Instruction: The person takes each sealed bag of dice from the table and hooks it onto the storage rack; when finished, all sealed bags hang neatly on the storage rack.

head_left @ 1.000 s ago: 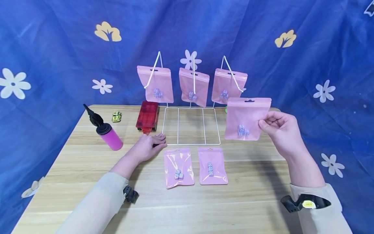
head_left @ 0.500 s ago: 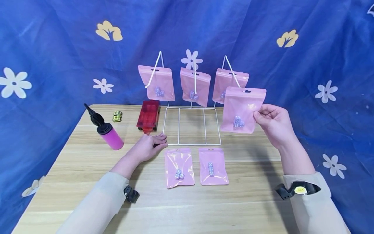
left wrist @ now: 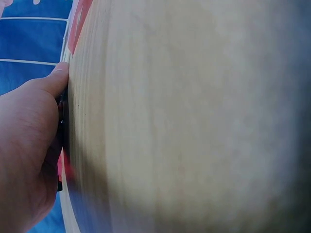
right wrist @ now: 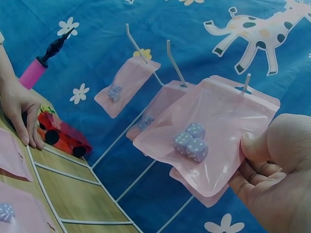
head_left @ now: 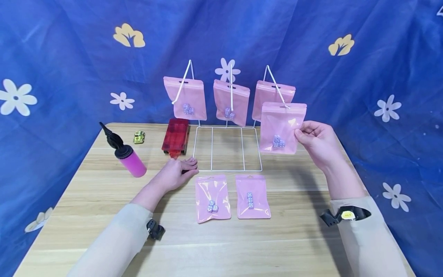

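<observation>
My right hand (head_left: pixel 316 144) pinches the right edge of a pink zip bag (head_left: pixel 282 125) with dice inside, thumb in front. In the right wrist view, the tip of the white right hook (right wrist: pixel 247 82) pokes through the bag's hang hole. Behind it hangs another pink bag (head_left: pixel 271 93), partly covered. Two similar bags hang on the left hook (head_left: pixel 180 89) and the middle hook (head_left: pixel 231 96). At the left front corner of the white wire rack (head_left: pixel 228 170), my left hand (head_left: pixel 178 172) rests with extended fingers on the base wire and tabletop.
Two pink dice bags lie flat before the rack, a left one (head_left: pixel 212 192) and a right one (head_left: pixel 256 207). A red toy vehicle (head_left: pixel 175 136) stands beside the rack. Farther left are a small yellow-green toy car (head_left: pixel 139 137) and a pink pump (head_left: pixel 133 163). A blue curtain (head_left: pixel 83 69) hangs behind.
My right hand has carried the dice bag up and leftward, bringing its hang hole onto the right hook's tip. My left hand has stayed at the rack's corner.
</observation>
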Demonstrator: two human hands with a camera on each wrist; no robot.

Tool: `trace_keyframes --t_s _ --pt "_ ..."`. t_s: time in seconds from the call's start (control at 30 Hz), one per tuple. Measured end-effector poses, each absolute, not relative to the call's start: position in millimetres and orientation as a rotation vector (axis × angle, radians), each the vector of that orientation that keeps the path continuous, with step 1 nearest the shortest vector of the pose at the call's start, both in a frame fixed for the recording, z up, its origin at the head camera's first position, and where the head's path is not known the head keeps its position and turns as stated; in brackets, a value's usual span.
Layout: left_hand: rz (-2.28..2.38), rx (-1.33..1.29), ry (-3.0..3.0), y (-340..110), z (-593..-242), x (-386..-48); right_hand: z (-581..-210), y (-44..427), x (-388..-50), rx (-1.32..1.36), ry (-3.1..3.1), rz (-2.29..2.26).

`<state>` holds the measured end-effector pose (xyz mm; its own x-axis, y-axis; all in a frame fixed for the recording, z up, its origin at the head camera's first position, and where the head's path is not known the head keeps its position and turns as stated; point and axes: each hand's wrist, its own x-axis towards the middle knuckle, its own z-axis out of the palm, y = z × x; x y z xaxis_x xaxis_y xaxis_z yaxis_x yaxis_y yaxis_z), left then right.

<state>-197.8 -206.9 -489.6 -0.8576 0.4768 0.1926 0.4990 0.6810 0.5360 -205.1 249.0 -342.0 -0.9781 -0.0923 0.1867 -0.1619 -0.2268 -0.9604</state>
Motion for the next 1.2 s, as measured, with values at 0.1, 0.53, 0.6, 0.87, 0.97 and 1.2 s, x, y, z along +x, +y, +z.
trace_keyframes --t_s 0.1,0.53,0.6,0.87,0.97,1.2 --pt "-0.919 -0.826 -2.846 -207 -489 -198 -343 248 -210 0.306 -1.937 2.406" --pt "-0.918 -0.804 -2.873 -206 -489 -197 -349 245 -230 0.291 -1.888 2.443" --pt "-0.922 -0.801 -2.875 -206 -490 -197 -349 245 -232 0.29 -1.893 2.436" --pt "-0.928 -0.798 -2.877 -207 -489 -199 -346 242 -238 0.288 -1.863 2.45" --pt "-0.93 -0.796 -2.877 -207 -489 -199 -347 242 -239 0.286 -1.858 2.457" --pt "-0.93 -0.807 -2.87 -206 -489 -198 -349 245 -241 0.242 -1.88 2.389"
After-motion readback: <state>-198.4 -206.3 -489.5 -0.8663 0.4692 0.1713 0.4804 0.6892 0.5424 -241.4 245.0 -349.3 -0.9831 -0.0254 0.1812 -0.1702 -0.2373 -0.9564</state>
